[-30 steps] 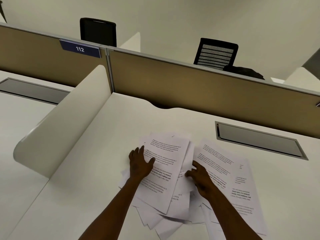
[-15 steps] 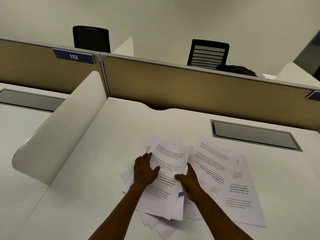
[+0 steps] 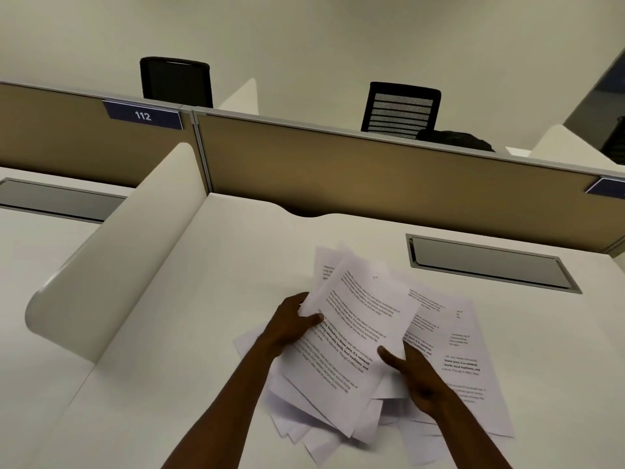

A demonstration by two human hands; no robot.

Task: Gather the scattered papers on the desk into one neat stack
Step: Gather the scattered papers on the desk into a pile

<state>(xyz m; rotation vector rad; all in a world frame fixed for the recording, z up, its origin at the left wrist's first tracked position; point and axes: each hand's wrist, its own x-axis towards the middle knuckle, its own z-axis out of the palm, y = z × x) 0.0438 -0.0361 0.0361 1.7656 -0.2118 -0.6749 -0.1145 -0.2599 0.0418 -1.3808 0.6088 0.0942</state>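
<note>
Mid-gathering, the left hand [image 3: 292,324] and right hand [image 3: 414,374] grip a skewed bundle of papers [image 3: 355,336] above the tabletop [image 3: 209,299], which next needs squaring.

**Dim, even office light with wide-angle bend**

The light is soft and low, with a warm beige cast over wall and desk [image 3: 189,333]. No hard glare shows anywhere. Faint shadow lies under the papers [image 3: 358,336] just below where the left hand [image 3: 287,328] and right hand [image 3: 411,377] grip them. Print near the grip reads as lines but is too soft to read. The partition [image 3: 372,170] beyond the grip bows and tilts from lens distortion. The 112 sign [image 3: 142,115] stays legible.
</note>
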